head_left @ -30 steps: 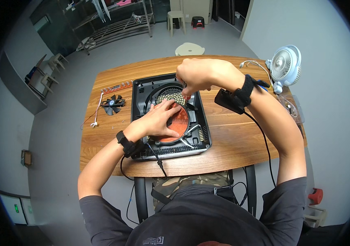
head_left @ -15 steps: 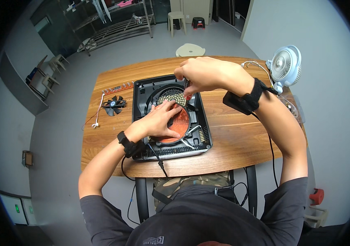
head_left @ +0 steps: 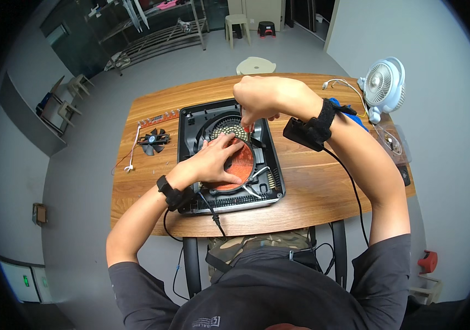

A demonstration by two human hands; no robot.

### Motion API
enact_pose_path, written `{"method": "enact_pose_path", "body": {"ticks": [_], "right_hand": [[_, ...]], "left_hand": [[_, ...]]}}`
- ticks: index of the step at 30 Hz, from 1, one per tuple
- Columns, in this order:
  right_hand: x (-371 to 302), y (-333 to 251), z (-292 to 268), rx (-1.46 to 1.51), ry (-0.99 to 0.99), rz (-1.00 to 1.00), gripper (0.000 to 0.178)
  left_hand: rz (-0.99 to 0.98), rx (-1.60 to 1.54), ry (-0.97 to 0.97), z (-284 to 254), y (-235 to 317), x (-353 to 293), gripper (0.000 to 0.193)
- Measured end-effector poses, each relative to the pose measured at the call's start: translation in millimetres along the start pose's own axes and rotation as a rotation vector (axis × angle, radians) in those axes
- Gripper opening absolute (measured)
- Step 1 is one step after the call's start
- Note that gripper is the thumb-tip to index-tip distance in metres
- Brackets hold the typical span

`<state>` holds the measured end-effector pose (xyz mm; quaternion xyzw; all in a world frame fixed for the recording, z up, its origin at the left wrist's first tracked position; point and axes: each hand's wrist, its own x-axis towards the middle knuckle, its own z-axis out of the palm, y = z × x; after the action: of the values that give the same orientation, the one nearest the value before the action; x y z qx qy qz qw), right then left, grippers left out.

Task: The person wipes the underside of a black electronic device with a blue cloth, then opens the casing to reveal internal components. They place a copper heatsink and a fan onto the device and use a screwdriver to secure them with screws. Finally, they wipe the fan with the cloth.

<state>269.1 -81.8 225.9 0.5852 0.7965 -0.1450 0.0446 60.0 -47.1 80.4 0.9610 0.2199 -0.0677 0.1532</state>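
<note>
An opened induction cooker housing (head_left: 192, 122), black and shallow, lies on the wooden table in front of me. Its round copper-red coil (head_left: 243, 165) is in the near half of the housing, with pale wires at its right. My left hand (head_left: 213, 163) rests on the coil, fingers spread. Above the far right part of the housing, my right hand (head_left: 258, 99) is closed round an upright screwdriver (head_left: 249, 128). Only a bit of its red part shows below my fingers; the tip is hidden. A round vent grille (head_left: 229, 127) shows beyond my left fingers.
Left of the housing lie a black fan (head_left: 154, 142) and an orange circuit strip (head_left: 159, 118) with a white-plugged cable. At the far right stand a white desk fan (head_left: 380, 85) and a blue item (head_left: 350, 114) behind my wrist. A power cord (head_left: 215, 217) hangs over the near edge.
My right hand has turned about the screwdriver, its wrist shifting slightly left, and the handle is now more covered. My left hand stays on the coil.
</note>
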Motion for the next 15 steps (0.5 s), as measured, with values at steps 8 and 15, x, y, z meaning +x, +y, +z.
{"method": "enact_pose_path", "body": {"ticks": [8,15], "right_hand": [[-9.0,1.1,2.1,0.004,0.017,0.031,0.029],[-8.1,3.1,3.7,0.015,0.007,0.044,0.030]], "left_hand": [[0.035,-0.080,-0.008,-0.2,-12.3,-5.4,0.102],[-0.029,-0.063,-0.087,-11.8,-30.8,-25.3,0.102]]}}
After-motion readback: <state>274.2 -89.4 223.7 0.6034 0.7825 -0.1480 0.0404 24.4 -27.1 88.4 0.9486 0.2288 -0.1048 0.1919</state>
